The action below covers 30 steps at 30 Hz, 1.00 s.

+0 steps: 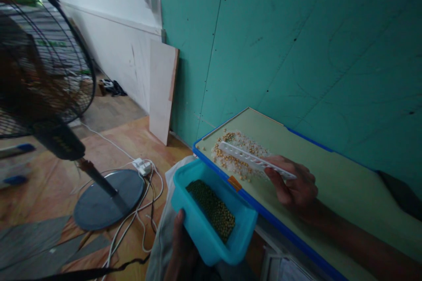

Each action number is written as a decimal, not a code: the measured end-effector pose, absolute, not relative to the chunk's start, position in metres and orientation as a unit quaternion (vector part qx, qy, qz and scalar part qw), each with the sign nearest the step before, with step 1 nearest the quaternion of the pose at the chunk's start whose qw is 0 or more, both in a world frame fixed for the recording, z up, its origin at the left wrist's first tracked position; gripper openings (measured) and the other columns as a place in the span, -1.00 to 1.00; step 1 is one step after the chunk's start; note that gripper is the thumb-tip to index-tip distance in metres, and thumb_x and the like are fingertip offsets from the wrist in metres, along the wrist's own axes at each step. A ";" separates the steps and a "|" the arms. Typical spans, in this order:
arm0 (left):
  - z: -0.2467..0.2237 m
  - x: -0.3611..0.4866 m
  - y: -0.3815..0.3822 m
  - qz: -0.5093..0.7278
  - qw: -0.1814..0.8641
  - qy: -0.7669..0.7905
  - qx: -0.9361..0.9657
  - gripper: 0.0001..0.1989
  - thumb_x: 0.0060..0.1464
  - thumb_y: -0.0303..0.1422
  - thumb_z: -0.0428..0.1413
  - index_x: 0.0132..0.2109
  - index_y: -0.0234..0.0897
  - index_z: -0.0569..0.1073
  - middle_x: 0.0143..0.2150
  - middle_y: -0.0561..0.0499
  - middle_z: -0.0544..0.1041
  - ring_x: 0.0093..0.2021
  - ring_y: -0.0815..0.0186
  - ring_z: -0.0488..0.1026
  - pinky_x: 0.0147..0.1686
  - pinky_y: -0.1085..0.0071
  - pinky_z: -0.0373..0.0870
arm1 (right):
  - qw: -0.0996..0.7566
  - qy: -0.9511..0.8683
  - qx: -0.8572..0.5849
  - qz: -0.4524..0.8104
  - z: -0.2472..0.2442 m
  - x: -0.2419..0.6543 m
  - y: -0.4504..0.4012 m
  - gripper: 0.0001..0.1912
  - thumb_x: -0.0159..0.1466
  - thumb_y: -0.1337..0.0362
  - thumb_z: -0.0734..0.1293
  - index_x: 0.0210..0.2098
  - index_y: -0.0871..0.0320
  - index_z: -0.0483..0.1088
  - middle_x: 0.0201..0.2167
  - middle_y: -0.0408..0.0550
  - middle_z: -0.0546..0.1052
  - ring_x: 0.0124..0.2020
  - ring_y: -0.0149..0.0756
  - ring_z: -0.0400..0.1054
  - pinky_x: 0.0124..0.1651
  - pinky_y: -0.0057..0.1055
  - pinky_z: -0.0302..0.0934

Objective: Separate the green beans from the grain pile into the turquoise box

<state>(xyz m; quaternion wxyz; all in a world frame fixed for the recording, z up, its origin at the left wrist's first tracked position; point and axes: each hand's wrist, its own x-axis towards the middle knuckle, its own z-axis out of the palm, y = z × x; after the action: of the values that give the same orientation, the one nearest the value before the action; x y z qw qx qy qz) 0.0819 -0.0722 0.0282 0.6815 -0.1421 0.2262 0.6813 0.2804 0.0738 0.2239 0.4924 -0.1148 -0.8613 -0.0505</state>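
Note:
My right hand (298,184) is closed around one end of a white plastic strip with holes along it (244,155). The strip lies over a spread of yellow beans and white grains (232,164) on a pale green tabletop (332,189). Just below the table's blue edge, my left hand (180,243) grips a turquoise plastic container (198,239) from its near left side, thumb against the wall. Its fingers under the container are hidden. Inside the tilted container lies a heap of small green beans (211,206).
A standing fan (59,138) with a round base (108,197) is at the left. A power strip (142,166) and white cables lie on the floor. A white board (161,92) leans by the green wall (263,44). A dark object (400,193) rests on the table at right.

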 end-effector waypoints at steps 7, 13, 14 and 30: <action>0.056 0.077 -0.069 0.682 0.648 0.266 -0.212 -0.35 0.42 -0.10 0.05 0.38 -0.55 0.49 0.03 -0.43 0.75 0.27 -0.27 0.63 0.33 -0.18 0.50 | 0.487 -0.867 -0.096 -0.039 0.225 0.277 0.072 -0.51 0.33 0.57 0.39 0.15 0.01 0.58 -0.21 -0.02 0.80 -0.28 -0.13 0.75 -0.23 -0.32 0.67; 0.077 0.071 -0.065 0.692 0.621 0.323 -0.179 -0.19 0.35 -0.01 0.16 0.57 -0.37 0.34 0.09 -0.28 0.77 0.20 -0.23 0.68 0.25 -0.07 0.59 | 0.485 -0.867 -0.098 -0.062 0.228 0.278 0.073 -0.54 0.33 0.57 0.39 0.12 0.05 0.59 -0.23 -0.02 0.80 -0.29 -0.14 0.76 -0.26 -0.36 0.66; 0.082 0.069 -0.062 0.709 0.587 0.347 -0.180 -0.20 0.36 -0.05 0.16 0.59 -0.33 0.30 0.04 -0.23 0.79 0.17 -0.18 0.70 0.24 -0.02 0.61 | 0.487 -0.865 -0.095 -0.072 0.228 0.278 0.073 -0.54 0.32 0.58 0.40 0.12 0.06 0.59 -0.23 -0.02 0.80 -0.31 -0.15 0.76 -0.27 -0.36 0.65; 0.032 0.030 -0.028 0.742 0.629 0.201 -0.113 -0.28 0.37 0.02 0.25 0.54 -0.14 0.43 0.21 -0.22 0.73 0.24 -0.08 0.67 0.42 0.00 0.45 | 0.508 -0.831 -0.220 -0.063 0.251 0.195 0.083 -0.92 0.42 0.37 0.45 -0.22 0.17 0.63 -0.38 -0.05 0.75 -0.46 -0.30 0.62 -0.33 -0.43 0.47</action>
<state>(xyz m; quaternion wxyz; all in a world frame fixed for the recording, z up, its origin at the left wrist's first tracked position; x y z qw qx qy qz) 0.0301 -0.0278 0.0319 0.6292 -0.1125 0.2010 0.7423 0.1951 0.0828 0.2512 0.5076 -0.2200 -0.8306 -0.0628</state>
